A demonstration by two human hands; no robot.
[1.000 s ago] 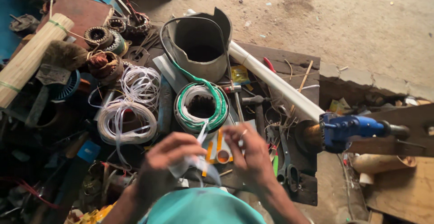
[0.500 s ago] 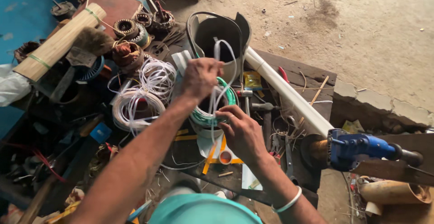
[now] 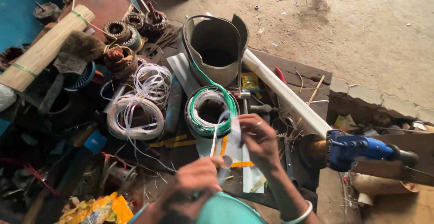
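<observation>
My left hand point(image 3: 195, 179) is low in the view, close to my body, with its fingers pinched on the lower end of a thin white strip point(image 3: 214, 138). My right hand point(image 3: 256, 139) is just right of it and grips the strip's upper end near a coil of green and white wire point(image 3: 194, 113). The strip hangs curved between both hands. A teal rounded object point(image 3: 226, 211) sits under my hands at the bottom edge. White sheets with orange stripes point(image 3: 246, 170) lie on the dark board below.
A grey bucket point(image 3: 217, 48) stands behind the coil, a long white pipe point(image 3: 285, 95) beside it. At the right lies a blue power drill point(image 3: 357, 149). Loose white wire coils point(image 3: 135, 115), copper-wound stators point(image 3: 118, 30) and a bamboo bundle point(image 3: 45, 48) crowd the left. Dirt floor point(image 3: 361, 25) lies beyond.
My left hand, stretched out over the coil by the bucket half a second ago, has drawn back toward my body with the white strip. My right hand has stayed about where it was.
</observation>
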